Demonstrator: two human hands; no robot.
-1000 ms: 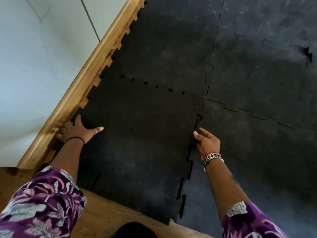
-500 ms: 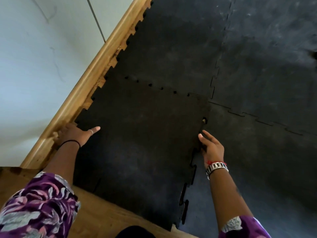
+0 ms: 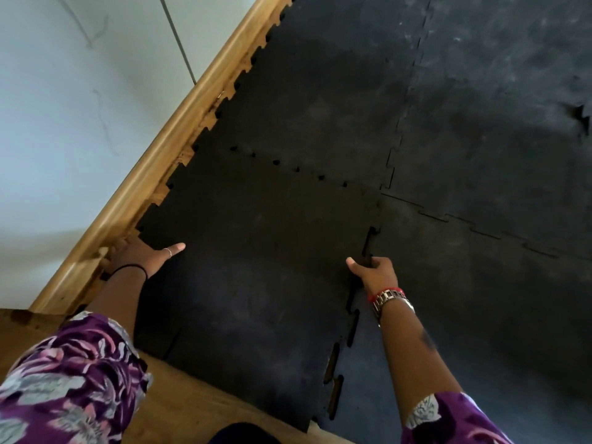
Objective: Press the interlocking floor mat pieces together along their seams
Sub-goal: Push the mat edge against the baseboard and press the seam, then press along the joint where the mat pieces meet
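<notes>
While black interlocking floor mat pieces cover the floor ahead, a person grips one loose near piece between both hands.

Left hand clasps its toothed edge beside the wooden skirting, thumb spread on top; right hand curls around its unjoined right seam.

Home room — wooden skirting board (white wall)

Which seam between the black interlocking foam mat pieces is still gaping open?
The near seam by the right hand, running toward the camera: open slots show between its teeth. The seams further out look closed or nearly so.
</notes>
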